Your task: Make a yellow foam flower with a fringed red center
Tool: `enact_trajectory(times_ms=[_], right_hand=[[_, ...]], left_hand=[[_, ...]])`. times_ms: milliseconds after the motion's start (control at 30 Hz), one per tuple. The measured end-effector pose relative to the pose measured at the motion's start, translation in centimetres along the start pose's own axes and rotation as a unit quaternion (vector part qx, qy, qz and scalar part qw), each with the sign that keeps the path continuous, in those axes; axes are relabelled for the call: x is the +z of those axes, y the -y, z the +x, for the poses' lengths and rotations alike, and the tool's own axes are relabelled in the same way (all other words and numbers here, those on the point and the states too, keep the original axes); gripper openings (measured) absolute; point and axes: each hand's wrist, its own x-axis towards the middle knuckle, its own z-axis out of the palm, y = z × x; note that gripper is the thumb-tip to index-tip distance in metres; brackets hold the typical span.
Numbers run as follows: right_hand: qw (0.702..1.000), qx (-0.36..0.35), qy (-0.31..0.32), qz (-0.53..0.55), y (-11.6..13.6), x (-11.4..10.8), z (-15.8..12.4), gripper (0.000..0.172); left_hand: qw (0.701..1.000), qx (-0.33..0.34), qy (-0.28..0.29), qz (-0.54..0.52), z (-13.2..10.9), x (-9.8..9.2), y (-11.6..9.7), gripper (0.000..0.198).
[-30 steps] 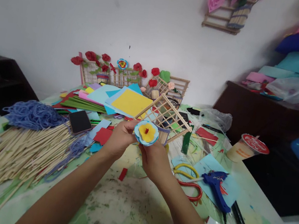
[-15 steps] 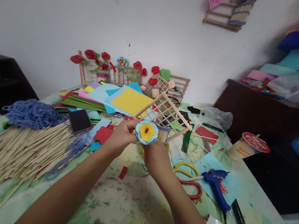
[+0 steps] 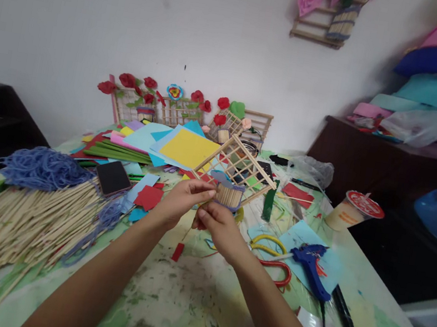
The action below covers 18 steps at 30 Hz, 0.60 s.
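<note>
In the head view my left hand (image 3: 183, 201) is closed, thumb and fingers pinched at the stem of a paper flower (image 3: 220, 176). The flower is turned away, so mostly its pale blue back shows above my fingertips. Just below and to the right, my right hand (image 3: 219, 229) pinches the lower part of the same thin stem, whose end points down toward the table. Right behind the hands stands a lattice (image 3: 233, 144) of thin wooden sticks, tilted on its corner. A small stick pot (image 3: 230, 195) with blue cord trim sits on the lattice front.
Wooden sticks (image 3: 35, 216), blue yarn (image 3: 44, 169) and a phone (image 3: 113, 177) lie left. Scissors (image 3: 277, 272), a blue glue gun (image 3: 312, 267) and a lidded cup (image 3: 351, 212) are on the right. Coloured paper sheets (image 3: 189, 148) and flower-decorated lattices (image 3: 176, 114) stand behind.
The flower has tipped away from me; its yellow centre faced me before and is now hidden. My hands have drawn closer together, uncovering the stick pot. The view has shifted slightly.
</note>
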Motion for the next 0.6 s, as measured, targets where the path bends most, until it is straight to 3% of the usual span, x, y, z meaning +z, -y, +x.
enact_trajectory(times_ms=[167,300,367,467,600], right_hand=[[1.0,-0.003,-0.018,-0.009,0.6,0.3,-0.3,0.022],[0.983,-0.033,-0.045,-0.177,0.6,-0.1,-2.4,0.016],[0.964,-0.037,-0.05,-0.259,0.1,-0.9,-4.1,0.009],[0.919,-0.004,-0.078,-0.386,-0.6,-3.2,-6.9,0.007],[0.817,0.127,-0.196,-0.526,-1.1,-8.2,-10.4,0.017]], left_hand=[[0.999,-0.036,0.03,-0.019,-0.4,0.4,0.3,0.023],[0.998,-0.015,-0.016,-0.051,-1.7,-0.1,0.7,0.024],[0.997,-0.047,-0.028,-0.052,-2.8,-0.6,1.3,0.027],[0.992,-0.114,-0.018,-0.055,-4.4,-1.2,2.5,0.027],[0.984,-0.145,-0.015,-0.106,-6.0,-0.8,4.1,0.03]])
